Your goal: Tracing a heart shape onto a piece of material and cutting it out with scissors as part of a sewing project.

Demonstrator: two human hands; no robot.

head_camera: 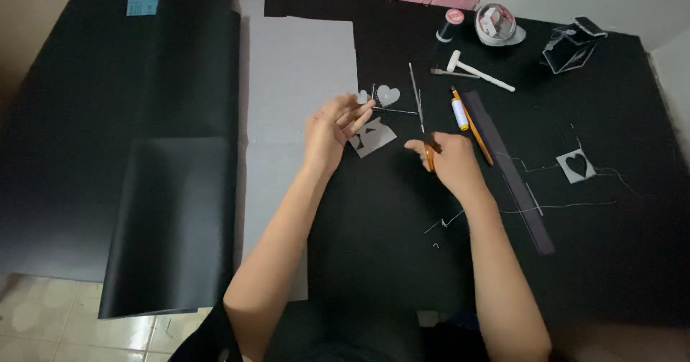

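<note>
Orange-handled scissors (425, 128) clamped in right hand (449, 162) grip; left hand (332, 128) grip pinching thin thread (395, 110); grey heart (388, 95) beside

My orange-handled scissors (425, 136) point up-frame at centre, blades parted slightly; the grey cut-out scrap (372, 137) lies flat just left.

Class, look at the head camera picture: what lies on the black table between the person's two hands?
In the head view, only the grey card scrap with cut-out holes lies between left hand and right hand, touching the left fingers.
</note>
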